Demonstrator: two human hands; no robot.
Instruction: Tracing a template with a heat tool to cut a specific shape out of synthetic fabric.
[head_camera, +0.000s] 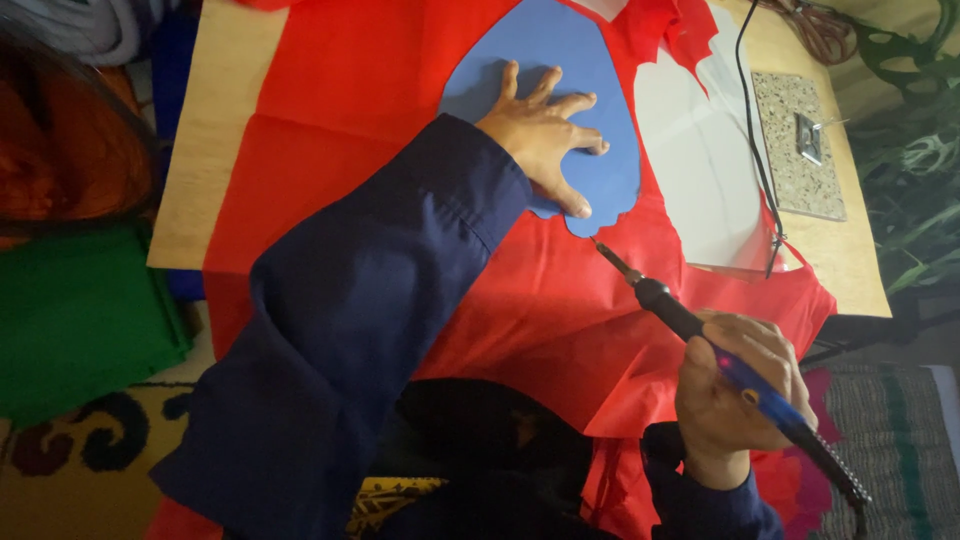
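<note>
Pressing flat on a blue template (560, 90), the left hand (540, 135) lies with its fingers spread wide, thumb stretched toward the template's lower edge, palm down; the template sits on a sheet of red fabric (340, 120) that covers most of a pale wooden board (215, 130); the dark blue sleeve (350, 320) of that arm crosses the fabric from the lower left. Beside it, the right hand (735, 385) is closed in a fist-like grip round the blue handle of a hot cutter (700, 335), a pen-shaped tool with a black neck and a thin metal tip; the tip touches the fabric just below the template's bottom edge, close to the left thumb, and the tool slants up and left from the hand; its cord end trails off toward the lower right. To the right of the template a curved piece of the fabric is already cut away, showing a white sheet (700, 150) underneath; a black cable (752, 130) runs down across that sheet to the fabric's edge. Further right on the board lies a speckled stone tile (795, 175) with a small metal stand (808, 138) on it. Green cloth (80, 320) lies folded at the left, off the board, above a patterned rug (90, 440); green leaves (915, 150) show at the far right.
</note>
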